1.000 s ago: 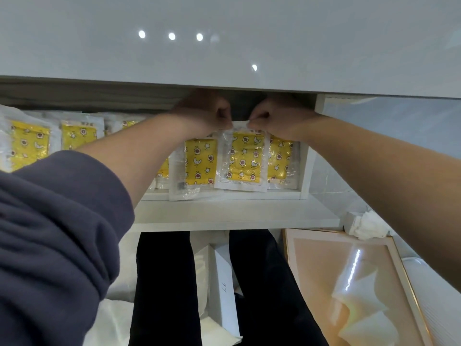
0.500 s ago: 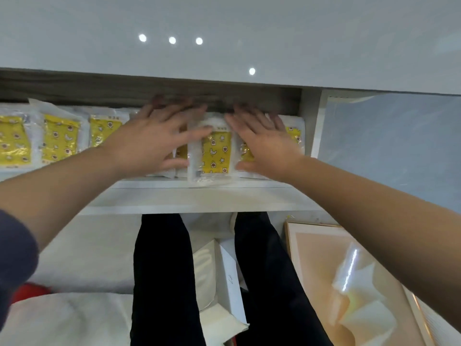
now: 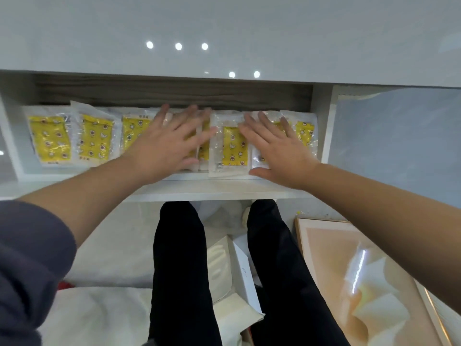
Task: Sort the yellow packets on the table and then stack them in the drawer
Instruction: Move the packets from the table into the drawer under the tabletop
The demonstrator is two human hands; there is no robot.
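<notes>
Several yellow packets in clear wrappers lie side by side in the open white drawer [image 3: 214, 189] under the glossy tabletop [image 3: 224, 26]. My left hand [image 3: 167, 143] lies flat, fingers spread, on the packets in the middle of the row. My right hand [image 3: 277, 148] lies flat on the packets at the right end. Between the two hands one packet [image 3: 233, 146] shows fully. Three more packets [image 3: 51, 139] lie uncovered at the left of the drawer. Neither hand grips anything.
The drawer's right wall [image 3: 324, 126] stands just beside my right hand. Below the drawer are my legs in black trousers [image 3: 179, 270], white boxes [image 3: 239, 268] on the floor and a framed picture [image 3: 349, 283] at the right.
A second ago both hands pinched the top edge of one packet under the tabletop. They have let it go and now lie flat with straight fingers on the row of packets.
</notes>
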